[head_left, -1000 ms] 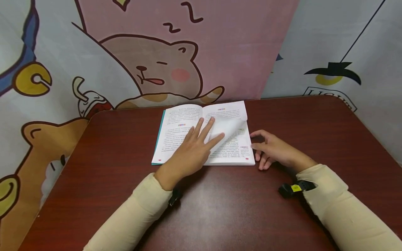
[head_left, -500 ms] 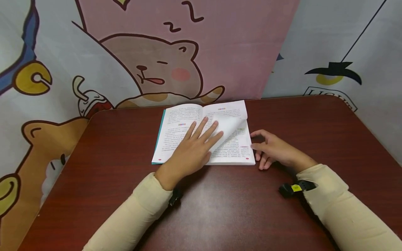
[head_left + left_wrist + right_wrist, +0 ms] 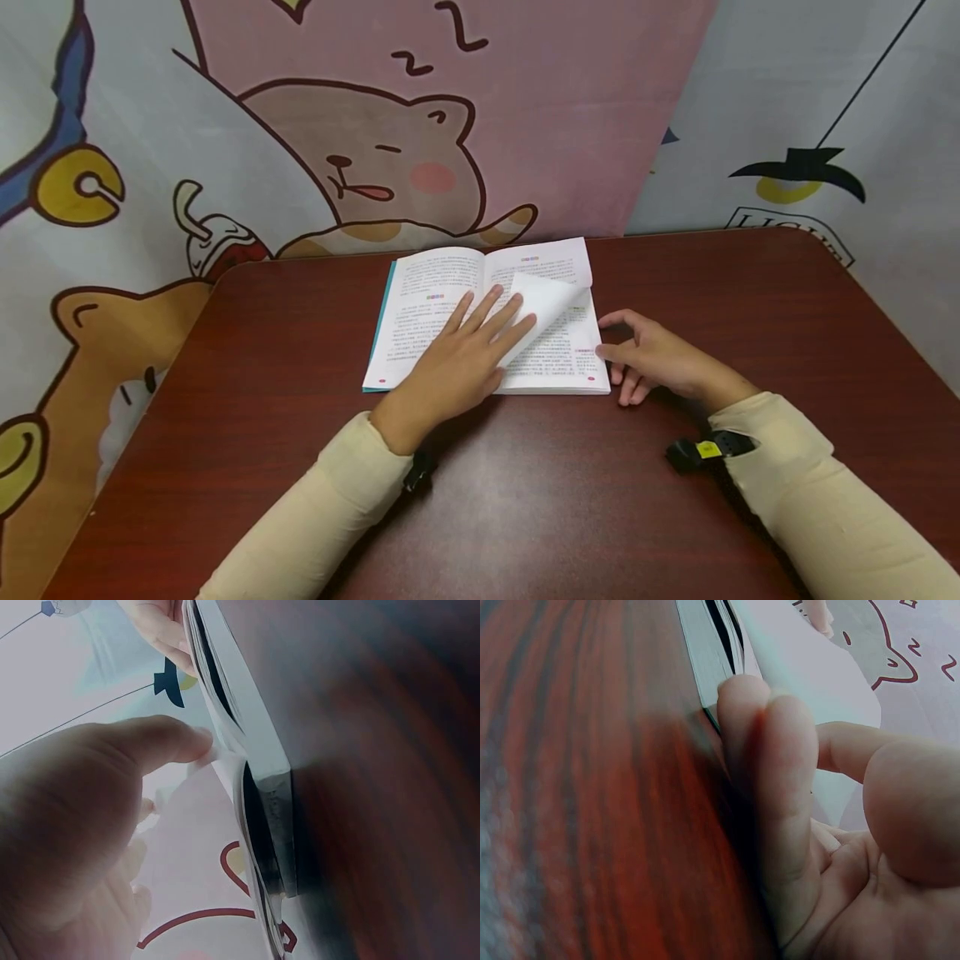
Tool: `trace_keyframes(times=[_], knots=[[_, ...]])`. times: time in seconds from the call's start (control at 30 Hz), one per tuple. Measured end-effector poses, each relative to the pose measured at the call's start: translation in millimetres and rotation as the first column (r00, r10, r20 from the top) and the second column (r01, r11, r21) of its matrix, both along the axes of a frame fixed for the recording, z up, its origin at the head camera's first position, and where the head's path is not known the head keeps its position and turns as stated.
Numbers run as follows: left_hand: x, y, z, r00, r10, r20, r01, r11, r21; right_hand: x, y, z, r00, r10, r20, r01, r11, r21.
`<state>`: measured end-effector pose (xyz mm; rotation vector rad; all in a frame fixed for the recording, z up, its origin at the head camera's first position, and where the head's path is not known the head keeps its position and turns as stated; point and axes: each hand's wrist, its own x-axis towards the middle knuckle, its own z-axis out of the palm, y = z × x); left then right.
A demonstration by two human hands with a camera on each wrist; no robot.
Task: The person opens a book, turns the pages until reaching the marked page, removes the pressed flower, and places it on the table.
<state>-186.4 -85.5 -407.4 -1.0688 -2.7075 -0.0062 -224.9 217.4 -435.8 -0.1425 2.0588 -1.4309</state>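
Left hand lies flat, fingers straight, on the open paper book — a thin page curls past its fingertips; right hand, loosely curled and holding nothing, touches the book's outer edge on the glossy wooden table.

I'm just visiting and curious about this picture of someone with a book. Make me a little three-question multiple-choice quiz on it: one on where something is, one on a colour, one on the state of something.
1. Where does the left hand rest?
A. on the open book
B. on the bare table far from the book
C. on the wall

2. What colour is the cover edge along the book's left side?
A. red
B. teal
C. black

3. How does the page on the book's right half lie?
A. flat
B. torn out
C. lifted and curling over

Answers:
1. A, the head view shows straight fingers spread across the pages near the spine.
2. B, a teal strip shows along the left edge.
3. C, the page arches up from the right half toward the left fingers, while the right hand lies on the table at the book's right edge.
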Motion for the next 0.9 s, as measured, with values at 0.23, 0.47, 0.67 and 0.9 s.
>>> trace_keyframes(times=[0.23,0.47,0.67,0.9], knots=[[-0.9,0.3,0.1,0.999,-0.04,-0.034,0.04,0.999,-0.006,0.0,1.5,-1.9,0.999,0.023,-0.026,-0.023,1.0,0.001],[-1.7,-0.1,-0.9,0.999,-0.032,-0.02,0.032,0.999,0.002,0.4,2.2,-1.6,0.999,0.029,-0.028,-0.029,1.0,-0.006],[-1.1,-0.4,-1.6,0.999,-0.041,-0.028,0.041,0.999,0.008,1.3,2.1,-1.1,0.999,0.029,-0.028,-0.029,1.0,-0.007],[0.0,-1.0,-3.1,0.999,-0.038,0.008,0.038,0.999,0.007,1.6,1.9,-1.5,0.999,0.03,-0.026,-0.03,0.999,-0.011]])
